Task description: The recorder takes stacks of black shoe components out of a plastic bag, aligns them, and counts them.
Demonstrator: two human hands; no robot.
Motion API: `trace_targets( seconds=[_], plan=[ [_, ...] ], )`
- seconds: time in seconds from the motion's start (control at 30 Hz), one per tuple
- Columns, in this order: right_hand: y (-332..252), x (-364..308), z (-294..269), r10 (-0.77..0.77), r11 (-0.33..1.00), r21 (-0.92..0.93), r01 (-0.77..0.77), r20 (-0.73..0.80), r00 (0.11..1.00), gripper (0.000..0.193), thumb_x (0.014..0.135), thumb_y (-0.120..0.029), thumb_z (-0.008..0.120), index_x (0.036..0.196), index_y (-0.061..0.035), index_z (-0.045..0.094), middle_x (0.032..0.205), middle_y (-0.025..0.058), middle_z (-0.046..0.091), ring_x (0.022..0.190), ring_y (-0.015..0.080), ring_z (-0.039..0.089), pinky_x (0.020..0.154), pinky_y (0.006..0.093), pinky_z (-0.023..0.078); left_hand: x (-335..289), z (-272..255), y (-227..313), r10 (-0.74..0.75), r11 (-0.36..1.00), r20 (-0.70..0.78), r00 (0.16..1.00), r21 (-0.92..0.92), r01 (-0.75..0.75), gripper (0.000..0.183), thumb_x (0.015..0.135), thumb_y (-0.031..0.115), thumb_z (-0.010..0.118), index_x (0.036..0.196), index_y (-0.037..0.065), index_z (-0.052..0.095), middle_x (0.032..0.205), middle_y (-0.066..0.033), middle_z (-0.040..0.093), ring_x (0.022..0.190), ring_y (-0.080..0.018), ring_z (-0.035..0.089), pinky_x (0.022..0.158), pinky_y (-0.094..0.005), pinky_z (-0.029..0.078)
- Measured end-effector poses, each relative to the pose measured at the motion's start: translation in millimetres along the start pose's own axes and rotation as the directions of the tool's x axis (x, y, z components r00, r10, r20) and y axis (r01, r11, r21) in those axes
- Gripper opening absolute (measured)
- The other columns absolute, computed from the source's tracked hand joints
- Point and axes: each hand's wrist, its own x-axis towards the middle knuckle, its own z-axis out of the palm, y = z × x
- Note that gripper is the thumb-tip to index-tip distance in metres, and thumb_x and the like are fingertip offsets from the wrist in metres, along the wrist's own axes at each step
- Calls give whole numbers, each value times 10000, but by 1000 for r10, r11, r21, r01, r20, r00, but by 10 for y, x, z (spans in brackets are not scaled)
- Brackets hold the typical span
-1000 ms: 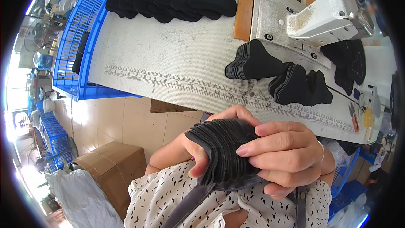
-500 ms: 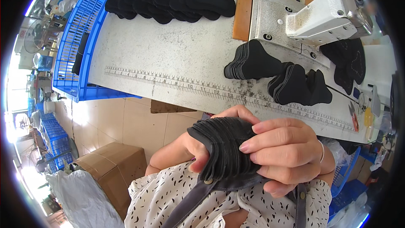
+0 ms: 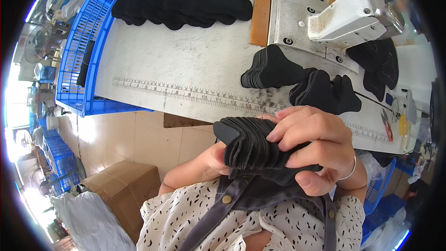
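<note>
A thick stack of black fabric pieces [image 3: 253, 142] is held up in front of my chest, its curved layered edges facing me. My left hand [image 3: 217, 159] grips it from the left, thumb along the near side; most of its other fingers are hidden behind the stack. My right hand [image 3: 320, 142] has its bent fingers on the right end of the pieces, with the thumb lower down. Beyond my hands, on the table, lie a fanned stack of similar black pieces [image 3: 276, 67] and another black stack [image 3: 323, 92].
A white sewing machine [image 3: 341, 18] stands at the back right of the table [image 3: 153, 60], which has a printed ruler. Large black pieces [image 3: 186, 0] overlap at the back. A blue basket [image 3: 76, 65] adjoins the left edge. Red-handled snips [image 3: 387, 128] lie right; a cardboard box [image 3: 123, 183] stands below left.
The stack has risen slightly and tilted, with its layered edges turned more toward me. My right hand has moved up with it, its fingers shifting along the pieces.
</note>
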Motion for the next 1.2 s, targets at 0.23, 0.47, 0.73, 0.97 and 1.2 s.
trace_targets(
  seconds=[0.23,0.47,0.73,0.97,1.2],
  plan=[
    [3,-8,10,13,1000,-16,-14,-52,999,158,697,-149,647,653,-30,553,845,153,618,684,275,628,773,422,560,9,90,6,-50,998,-95,994,28,53,1189,463,664,842,1343,19,368,1257,-72,497,1174,-155,514,1036,-322,409],
    [9,4,-9,10,1000,-28,-11,-22,1000,143,684,-132,646,652,-32,549,861,161,635,678,281,626,769,422,559,22,111,-25,-47,997,-144,988,47,55,1184,478,690,815,1344,17,369,1266,-76,494,1174,-164,519,1035,-337,417],
    [13,7,-22,46,999,-21,-46,-11,999,117,680,-113,647,687,-32,563,821,142,624,665,275,619,767,425,553,16,162,-71,141,989,-3,990,-44,-141,394,884,292,567,1189,50,510,1094,-20,562,1009,-71,564,919,-233,433],
    [13,40,-69,21,994,-107,-14,56,998,151,703,-135,650,780,-8,623,812,123,621,674,271,621,747,427,551,-45,240,42,-102,986,-248,963,106,132,960,645,680,550,1356,59,376,1268,-70,493,1168,-149,508,1002,-330,422],
    [16,41,-47,-77,943,-322,81,25,997,169,740,-157,615,779,7,625,895,148,655,795,302,647,755,424,541,-34,235,-11,12,999,-78,997,-44,-16,795,829,710,454,1345,108,393,1203,-8,536,1111,-76,548,930,-265,473]
  ],
)
